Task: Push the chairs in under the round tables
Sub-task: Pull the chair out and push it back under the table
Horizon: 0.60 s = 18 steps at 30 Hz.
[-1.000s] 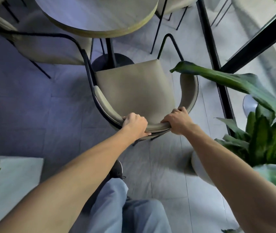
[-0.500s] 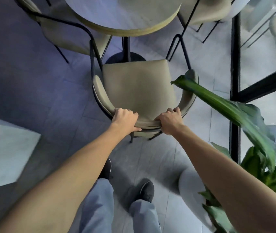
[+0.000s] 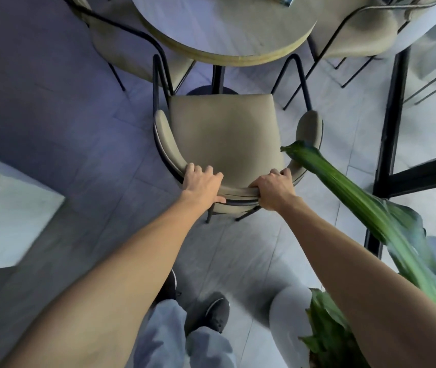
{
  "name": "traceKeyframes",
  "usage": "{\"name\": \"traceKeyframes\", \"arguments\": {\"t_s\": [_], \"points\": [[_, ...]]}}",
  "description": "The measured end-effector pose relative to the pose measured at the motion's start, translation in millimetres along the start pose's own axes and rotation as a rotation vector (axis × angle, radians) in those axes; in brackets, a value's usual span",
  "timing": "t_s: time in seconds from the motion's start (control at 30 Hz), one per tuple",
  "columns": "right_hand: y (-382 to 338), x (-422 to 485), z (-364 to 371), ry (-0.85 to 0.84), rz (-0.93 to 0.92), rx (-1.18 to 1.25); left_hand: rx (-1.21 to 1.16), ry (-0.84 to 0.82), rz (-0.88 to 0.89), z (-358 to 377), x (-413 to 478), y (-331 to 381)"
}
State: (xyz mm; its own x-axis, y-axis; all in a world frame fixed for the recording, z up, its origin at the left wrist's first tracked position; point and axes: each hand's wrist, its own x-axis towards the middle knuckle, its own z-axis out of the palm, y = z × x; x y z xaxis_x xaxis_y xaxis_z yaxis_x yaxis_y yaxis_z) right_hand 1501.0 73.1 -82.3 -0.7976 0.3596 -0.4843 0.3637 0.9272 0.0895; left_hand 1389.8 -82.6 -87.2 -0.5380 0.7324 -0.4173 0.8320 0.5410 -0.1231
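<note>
Pushing is under way on 1 chair (image 3: 222, 134), and by my reading it is only partly home. Its seat front sits just short of the round table (image 3: 222, 30): the table's near edge overhangs the floor just ahead of the cushion, and the black pedestal base shows between them, so the seat itself lies fully in the open. I judge that this chair needs to slide further forward before it counts as tucked in.

2 other chairs stand by the same table. The chair on the left (image 3: 121, 46) and the chair on the right (image 3: 349, 30) each have their seats partly hidden beneath the tabletop, though whether they are fully pushed in I cannot tell. Any other tables lie outside the view.

Both hands are closed on the curved backrest at its nearest point. The left hand (image 3: 202, 183) wraps over the top rail with fingers on the inner side and thumb underneath; the right hand (image 3: 274, 188) clamps the rail likewise, just beside it. The seat and table lie straight ahead of the grip, so a push along the arms should drive the chair toward the pedestal.

A long green leaf (image 3: 344, 189) from the potted plant (image 3: 325, 338) on the right reaches across the chair's right armrest, close to the right hand.
</note>
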Motion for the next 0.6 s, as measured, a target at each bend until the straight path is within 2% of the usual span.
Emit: {"name": "traceKeyframes", "arguments": {"t_s": [0.23,0.37,0.5,0.6], "points": [[10,5,-3,-0.019,0.011,-0.020,-0.041,-0.008,0.010,-3,7,8],[8,-1,-8,-0.051,-0.016,-0.036,-0.024,-0.080,0.041,-15,3,7],[5,-13,-24,-0.069,-0.088,0.010,0.008,-0.208,0.122,-50,0,0],[7,-20,-46,-0.051,-0.122,0.141,0.005,-0.184,0.108,-94,-4,-4]]}}
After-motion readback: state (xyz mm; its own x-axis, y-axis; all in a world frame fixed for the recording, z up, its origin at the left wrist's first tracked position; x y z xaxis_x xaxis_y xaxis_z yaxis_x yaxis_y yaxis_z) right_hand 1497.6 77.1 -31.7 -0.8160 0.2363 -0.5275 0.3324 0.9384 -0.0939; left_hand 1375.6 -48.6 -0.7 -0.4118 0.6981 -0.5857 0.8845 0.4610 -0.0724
